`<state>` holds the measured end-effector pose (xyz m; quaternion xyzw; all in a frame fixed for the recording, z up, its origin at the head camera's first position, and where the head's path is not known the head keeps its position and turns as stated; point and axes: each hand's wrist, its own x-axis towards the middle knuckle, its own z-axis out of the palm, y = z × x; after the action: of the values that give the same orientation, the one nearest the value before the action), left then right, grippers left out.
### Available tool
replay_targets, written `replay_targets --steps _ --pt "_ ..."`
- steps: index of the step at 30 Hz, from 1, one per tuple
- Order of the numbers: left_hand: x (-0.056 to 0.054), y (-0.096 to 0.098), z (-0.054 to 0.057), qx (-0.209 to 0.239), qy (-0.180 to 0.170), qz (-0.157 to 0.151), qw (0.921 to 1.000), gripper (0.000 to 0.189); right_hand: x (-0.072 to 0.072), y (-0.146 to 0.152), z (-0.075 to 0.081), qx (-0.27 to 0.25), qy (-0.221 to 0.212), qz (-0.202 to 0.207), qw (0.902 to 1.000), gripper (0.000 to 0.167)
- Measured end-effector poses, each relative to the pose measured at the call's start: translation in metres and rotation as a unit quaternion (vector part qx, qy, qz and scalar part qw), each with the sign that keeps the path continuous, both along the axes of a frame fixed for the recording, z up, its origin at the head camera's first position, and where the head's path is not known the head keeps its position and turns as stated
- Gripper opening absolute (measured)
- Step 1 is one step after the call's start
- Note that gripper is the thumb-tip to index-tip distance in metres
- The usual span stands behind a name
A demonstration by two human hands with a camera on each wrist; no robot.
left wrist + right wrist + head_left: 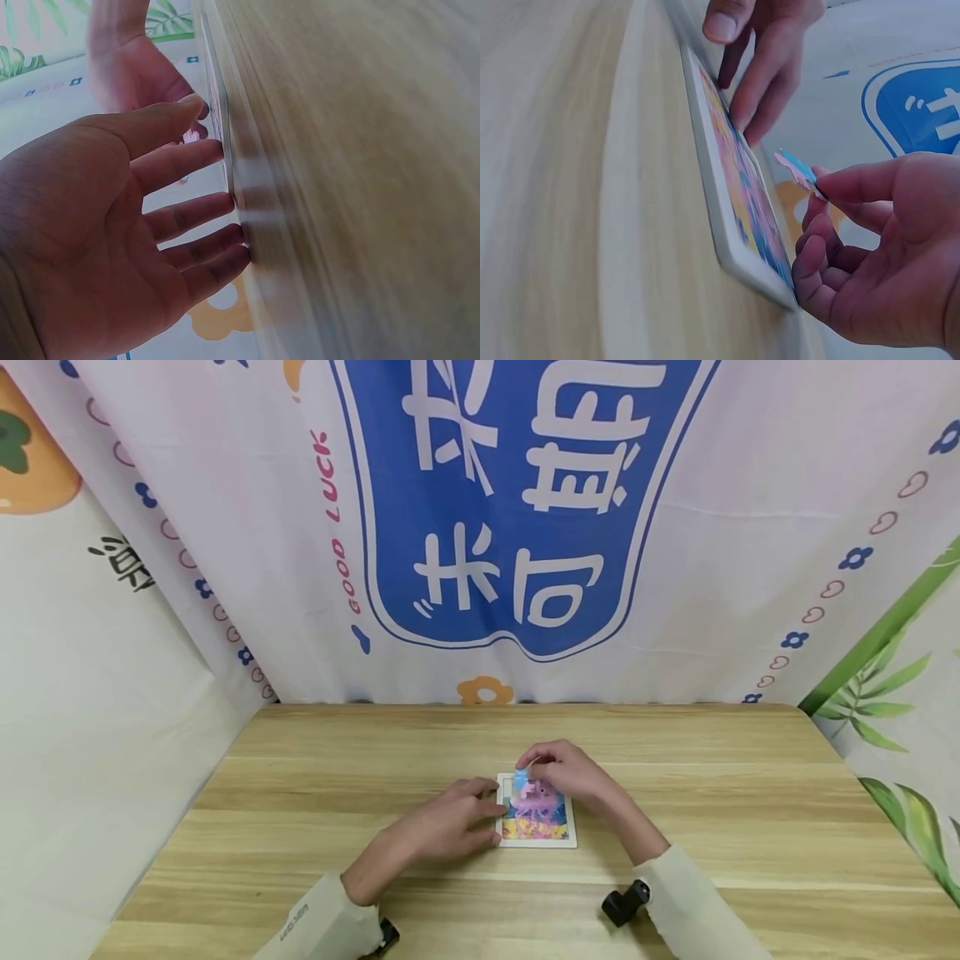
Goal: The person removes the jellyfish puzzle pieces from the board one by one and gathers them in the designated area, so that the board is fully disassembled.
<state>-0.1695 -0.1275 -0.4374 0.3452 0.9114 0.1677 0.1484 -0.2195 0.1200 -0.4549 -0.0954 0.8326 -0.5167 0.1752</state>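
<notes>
A white-framed picture puzzle [540, 844] lies on the table, showing a pink sea creature on blue with yellow along the bottom. Its upper left corner shows a pale patch. Between thumb and index finger, my right hand [570, 772] pinches a small blue-and-pink puzzle piece [799, 169], tilted above the picture's top part. The other fingers curl in near the frame's edge. My left hand [446, 822] is at the puzzle's left side, its fingers spread and fairly straight, fingertips right at the frame and tabletop.
The wood-grain table [300, 827] extends around the puzzle on all sides. Behind it hangs a printed cloth [480, 668] with a blue sign, reaching the table's back edge. A black device [626, 903] sits at the right sleeve's cuff.
</notes>
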Motion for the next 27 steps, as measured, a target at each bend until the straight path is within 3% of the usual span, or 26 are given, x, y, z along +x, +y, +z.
replay_targets --steps 27 --pt "0.004 0.0 -0.003 -0.02 0.002 0.016 0.9997 0.045 0.01 0.094 -0.005 0.022 0.001 0.005 0.9997 0.022"
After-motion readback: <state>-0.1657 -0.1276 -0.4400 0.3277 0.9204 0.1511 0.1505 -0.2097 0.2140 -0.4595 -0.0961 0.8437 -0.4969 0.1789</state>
